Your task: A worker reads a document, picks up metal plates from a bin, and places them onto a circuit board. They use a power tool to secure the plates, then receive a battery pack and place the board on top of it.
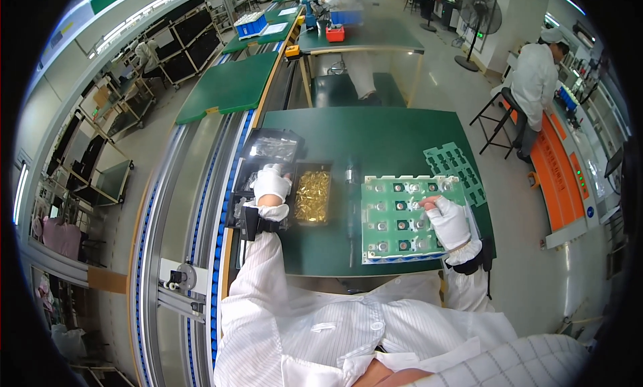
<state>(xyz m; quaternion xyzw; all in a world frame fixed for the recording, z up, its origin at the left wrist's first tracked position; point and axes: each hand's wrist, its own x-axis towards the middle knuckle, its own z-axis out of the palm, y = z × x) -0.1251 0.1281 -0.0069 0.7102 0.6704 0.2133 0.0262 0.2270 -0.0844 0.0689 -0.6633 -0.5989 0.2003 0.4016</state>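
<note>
Holds left hand (271, 182) at black bins (234, 214), likely set left for reach; curls right hand (450, 225) over green tray (391, 215); cannot tell either grip.

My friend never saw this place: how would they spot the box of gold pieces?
Find the nearest green table, then the white-gloved left hand toward its left side. Just right of that hand is a rectangular box; shiny gold pieces distinguish it from the dark bins alongside.
</note>
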